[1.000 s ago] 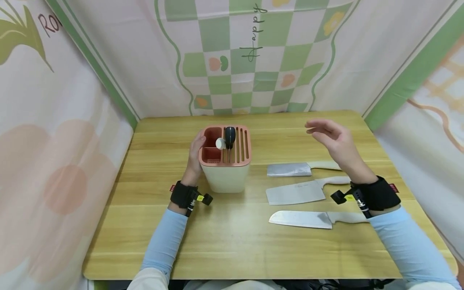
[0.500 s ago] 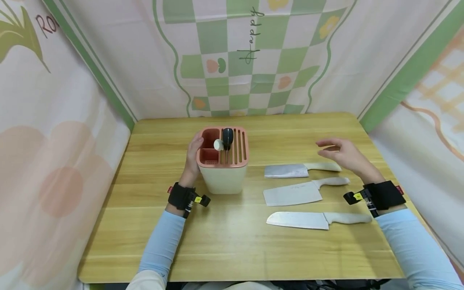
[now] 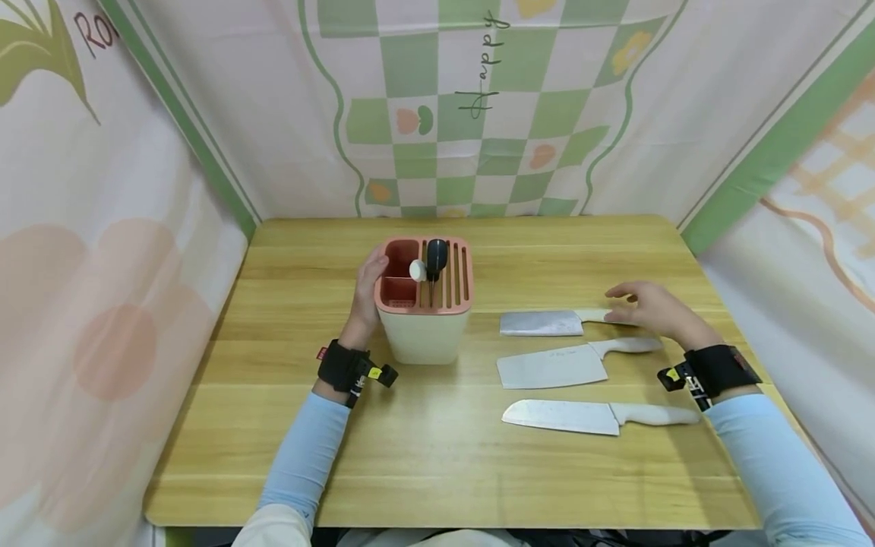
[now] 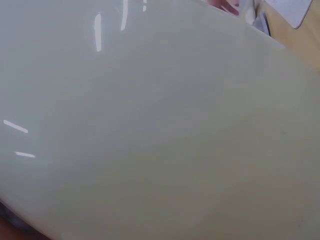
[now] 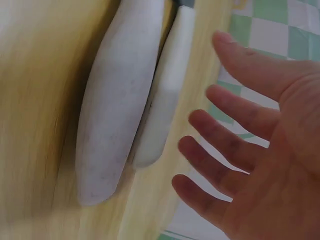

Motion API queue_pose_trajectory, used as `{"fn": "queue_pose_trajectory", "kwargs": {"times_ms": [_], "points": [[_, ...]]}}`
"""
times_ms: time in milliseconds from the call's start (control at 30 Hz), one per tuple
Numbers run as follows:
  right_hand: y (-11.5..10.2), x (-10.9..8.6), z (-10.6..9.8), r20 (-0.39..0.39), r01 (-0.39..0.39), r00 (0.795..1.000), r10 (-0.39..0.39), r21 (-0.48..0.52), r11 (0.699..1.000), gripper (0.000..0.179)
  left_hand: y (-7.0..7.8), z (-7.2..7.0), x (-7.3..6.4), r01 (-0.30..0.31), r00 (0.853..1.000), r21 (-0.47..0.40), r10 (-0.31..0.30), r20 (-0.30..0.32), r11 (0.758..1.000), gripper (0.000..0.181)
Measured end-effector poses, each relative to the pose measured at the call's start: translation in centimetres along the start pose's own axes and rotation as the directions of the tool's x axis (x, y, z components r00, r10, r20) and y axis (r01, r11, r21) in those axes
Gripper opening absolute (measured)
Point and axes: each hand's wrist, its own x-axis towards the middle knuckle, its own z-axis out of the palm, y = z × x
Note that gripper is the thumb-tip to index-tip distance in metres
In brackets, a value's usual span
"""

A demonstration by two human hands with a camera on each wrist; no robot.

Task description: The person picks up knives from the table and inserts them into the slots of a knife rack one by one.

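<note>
1. Small cleaver (image 3: pixel 540 324) lay flat on desk (image 3: pixel 328 471), farthest from the person of three blades. Big cleaver (image 3: pixel 552 366) just beside it, long knife (image 3: pixel 562 417) nearest the person.
2. Long axis ran side to side, roughly parallel to the desk's far edge: blade left, handle (image 3: pixel 593 314) right.
3. Right hand (image 3: pixel 652 311) hung at the handle's outer end, partly covering it in the head view. Fingers parted, slightly bent, grasping nothing. Right wrist view showed a gap between fingertips and handle; no contact seen.
4. Right hand was clearly nearer. Left hand (image 3: pixel 366 287) was well apart, past the blade end.
5. Left hand touched the left side of holder (image 3: pixel 425 336); fingers partly hidden, couldn't tell if curled round it.
6. Holder stood upright, left of the cleaver. Its slots ran front to back, so about square to the cleaver's axis.
</note>
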Motion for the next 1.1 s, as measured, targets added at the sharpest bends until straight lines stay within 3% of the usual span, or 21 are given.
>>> {"fn": "queue_pose_trajectory", "kwargs": {"times_ms": [233,500,867,1100], "points": [[0.9,0.5,0.6,0.05,0.003,0.999,0.002,-0.082,0.997,0.053,0.0,0.0,0.0,0.014,1.0,0.036,-0.014,0.004,0.999,0.067],[2.0,0.7,1.4,0.014,0.032,0.999,-0.03,-0.175,0.984,0.045,-0.1,0.0,0.0,0.041,0.999,0.036,-0.041,0.001,0.998,0.067],[2.6,0.8,1.6,-0.026,0.055,0.998,-0.062,-0.208,0.977,0.037,-0.2,-0.1,-0.1,0.021,1.0,-0.011,-0.021,-0.013,1.0,0.066],[2.9,0.3,1.9,-0.046,0.082,0.995,-0.093,-0.206,0.975,0.034,-0.2,0.0,-0.1,0.027,1.0,0.015,-0.027,-0.006,1.0,0.065]]}}
